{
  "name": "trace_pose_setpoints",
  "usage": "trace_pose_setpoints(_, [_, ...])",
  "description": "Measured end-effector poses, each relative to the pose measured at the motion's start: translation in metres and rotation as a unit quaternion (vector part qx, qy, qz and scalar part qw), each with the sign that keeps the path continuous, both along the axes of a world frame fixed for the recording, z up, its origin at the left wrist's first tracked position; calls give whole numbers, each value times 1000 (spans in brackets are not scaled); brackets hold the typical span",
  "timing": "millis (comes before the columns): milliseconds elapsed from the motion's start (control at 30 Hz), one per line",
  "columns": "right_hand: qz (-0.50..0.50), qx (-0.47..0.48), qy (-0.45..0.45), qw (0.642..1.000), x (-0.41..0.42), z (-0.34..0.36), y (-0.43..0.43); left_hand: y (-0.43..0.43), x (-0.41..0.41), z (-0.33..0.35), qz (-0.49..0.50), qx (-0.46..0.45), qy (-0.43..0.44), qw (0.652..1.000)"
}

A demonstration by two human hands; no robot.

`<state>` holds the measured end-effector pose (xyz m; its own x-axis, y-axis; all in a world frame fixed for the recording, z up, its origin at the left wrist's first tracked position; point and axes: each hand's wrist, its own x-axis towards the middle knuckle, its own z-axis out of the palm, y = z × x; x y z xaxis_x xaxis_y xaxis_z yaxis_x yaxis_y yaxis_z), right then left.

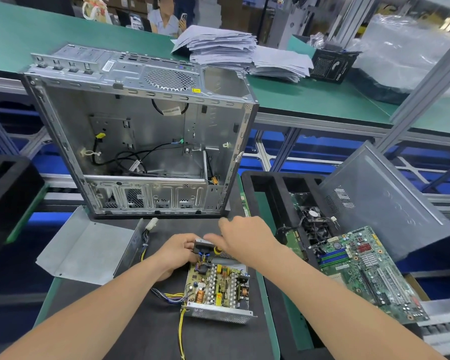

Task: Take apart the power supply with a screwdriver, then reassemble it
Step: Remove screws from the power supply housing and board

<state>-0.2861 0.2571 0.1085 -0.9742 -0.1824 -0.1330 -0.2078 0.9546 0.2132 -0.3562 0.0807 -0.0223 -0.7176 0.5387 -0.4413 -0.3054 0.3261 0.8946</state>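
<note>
The power supply (218, 289) lies open on the black mat in front of me, its circuit board with coils and heat sinks exposed and yellow wires (181, 331) trailing toward me. Its bent metal cover (89, 252) lies to the left. My left hand (176, 252) grips the far end of the power supply by the black socket panel (202, 246). My right hand (242, 239) hovers over that same end, fingers closed on a small screwdriver whose yellow-and-black handle (217, 250) peeks out below the palm. The tip is hidden.
An empty silver computer case (140, 141) stands open just behind the power supply. To the right, a motherboard (369, 271), a fan (315, 216) and a grey side panel (385, 201) rest in a black foam tray (270, 188). A paper stack (218, 45) and a seated person (164, 20) are at the back.
</note>
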Motion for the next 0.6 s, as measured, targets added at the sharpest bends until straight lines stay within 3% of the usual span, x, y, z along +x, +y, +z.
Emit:
trace_pose_setpoints(67, [31,41,8,999,2,-1,1,0,0,0,-2,-1,-2,1000])
trace_pose_setpoints(167, [10,-154,-99,983,5,1,8,0,1,0,-2,4,-10,1000])
trace_pose_setpoints(233, [-7,-218,-146,965,7,5,7,0,1,1,-4,4,-12,1000])
trace_pose_setpoints(300, [-19,-163,-100,981,6,2,3,1,1,2,-2,4,-12,1000])
trace_pose_setpoints(367, [-16,-45,-12,999,2,0,0,1,2,3,4,6,-14,1000])
trace_pose_setpoints(433, [22,29,8,999,3,1,1,2,3,4,4,8,-13,1000])
trace_pose_setpoints(467, [34,9,-19,999,3,2,4,2,3,4,4,8,-13,1000])
trace_pose_setpoints(567, [2,-182,-145,973,7,5,9,2,3,5,4,3,-15,1000])
trace_pose_setpoints(600, [-2,-198,-152,968,8,7,7,1,2,5,3,1,-16,1000])
